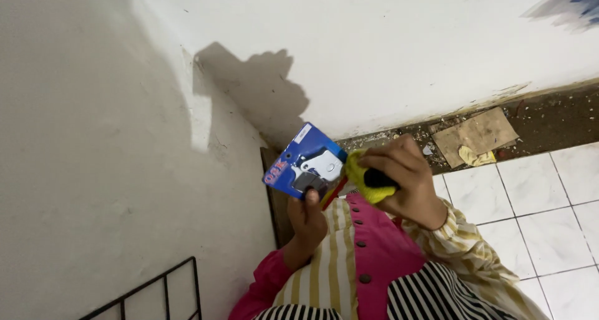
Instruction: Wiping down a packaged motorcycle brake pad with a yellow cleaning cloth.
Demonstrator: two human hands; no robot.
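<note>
Head view, looking down. Landmark: blue blister card (pixel 304 161), carrying two small grey parts under clear plastic.

Left hand (pixel 306 215) sits directly below the card, fingers closed on its lower edge, holding it up in front of the white wall (pixel 399 52). The card's long axis is tilted, upper end toward the wall.

Right hand (pixel 405 179) is just right of the card, fist closed around a yellow cloth (pixel 365 179) and a dark handle; what the handle belongs to cannot be made out. Cloth touches the card's right edge. Right hand is nearer to that edge.
</note>
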